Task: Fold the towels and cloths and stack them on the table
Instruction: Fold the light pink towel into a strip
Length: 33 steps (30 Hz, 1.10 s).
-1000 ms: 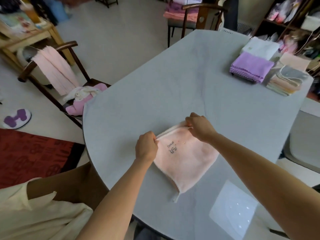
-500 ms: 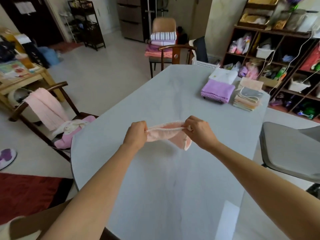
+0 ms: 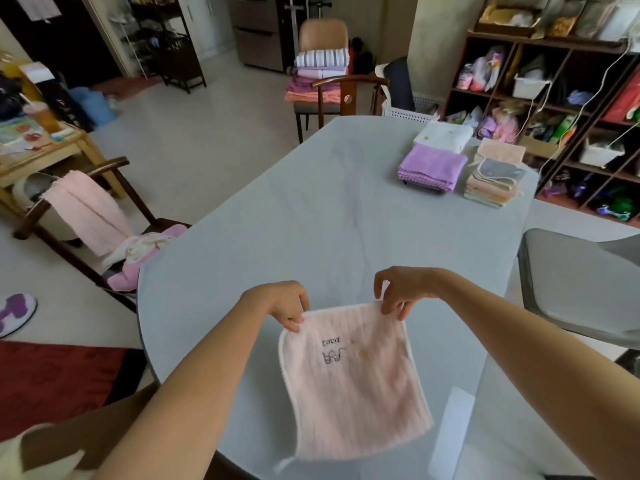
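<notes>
A pale pink cloth (image 3: 353, 382) w/ a white edge & a small dark embroidered mark is held up over the near end of the grey table (image 3: 311, 216). Its top edge is stretched roughly level btwn both hands; the rest hangs down toward the person, lower part blurred. Whether the bottom touches the tabletop can't be told.

The top-left corner is pinched by the left hand (image 3: 285, 303), fingers curled down onto the fabric. The top-right corner is pinched by the right hand (image 3: 403, 289) btwn thumb & fingertips, the other fingers arched above the edge. Both forearms are bare.

At the far right end of the table, folded items are stacked: a purple towel (image 3: 431, 166), a white folded cloth (image 3: 445, 136) just behind it, & beside them a pile of thin cloths (image 3: 493, 181) w/ a grey one on top. A peach folded piece (image 3: 502, 150) lies behind that pile.

To the left of the table a dark wooden chair (image 3: 114, 168) is seen, w/ a pink towel (image 3: 86, 209) draped over its arm & more pink & white fabric (image 3: 142, 251) heaped on the seat. At the far end another chair (image 3: 323, 36) carries a stack of folded linens (image 3: 320, 69), striped on top. A grey chair (image 3: 581, 282) is placed at the right side. Open shelving (image 3: 554, 98) packed w/ bags & bins fills the right wall. A red rug (image 3: 52, 382) lies on the floor at lower left.
</notes>
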Tool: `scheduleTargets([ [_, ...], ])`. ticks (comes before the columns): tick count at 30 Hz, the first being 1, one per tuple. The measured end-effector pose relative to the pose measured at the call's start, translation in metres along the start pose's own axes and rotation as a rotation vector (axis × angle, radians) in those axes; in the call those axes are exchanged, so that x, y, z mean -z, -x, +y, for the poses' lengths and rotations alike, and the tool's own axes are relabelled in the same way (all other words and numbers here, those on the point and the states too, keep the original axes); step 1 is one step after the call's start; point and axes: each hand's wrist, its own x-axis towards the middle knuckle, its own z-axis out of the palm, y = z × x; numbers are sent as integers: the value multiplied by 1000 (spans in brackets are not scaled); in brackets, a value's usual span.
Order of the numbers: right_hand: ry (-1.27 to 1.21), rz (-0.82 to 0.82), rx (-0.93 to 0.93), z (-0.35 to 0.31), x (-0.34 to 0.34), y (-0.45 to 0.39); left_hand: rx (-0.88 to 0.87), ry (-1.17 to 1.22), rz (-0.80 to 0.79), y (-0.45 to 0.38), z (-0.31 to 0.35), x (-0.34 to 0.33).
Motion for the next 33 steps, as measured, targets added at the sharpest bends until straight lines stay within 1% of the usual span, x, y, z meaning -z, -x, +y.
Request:
scheduleTargets([
  [2,87,205,76,7,-16,-13,-45,-225,196,-12,-3,-13],
  [3,143,312,102,10,-25,-20,-63,-288,285,-17,-4,-20],
  [4,186,401,110,16,-37,-29,-70,-301,345,-22,-6,-31],
  [6,224,543,101,29,-56,-42,-87,-288,407,-28,-8,-48],
  [9,150,656,121,42,-74,-53,-113,-254,480,-38,-14,-65],
  [12,65,733,180,45,-81,-63,-129,-164,594,-46,-25,-66],
  [16,-73,860,245,45,-82,-73,-193,-113,707,-53,-27,-66],
  [18,-76,895,278,47,-87,-78,-199,-109,739,-55,-31,-70],
  [20,-48,879,290,52,-97,-76,-206,-153,736,-51,-39,-80],
  [23,13,873,273,63,-103,-66,-219,-251,710,-45,-44,-90],
  [25,40,889,254,66,-99,-60,-228,-262,722,-44,-38,-89],
  [29,5,886,206,63,-92,-55,-236,-189,767,-44,-25,-86],
  [33,-70,814,249,65,-83,-52,-323,19,772,-45,-23,-87],
])
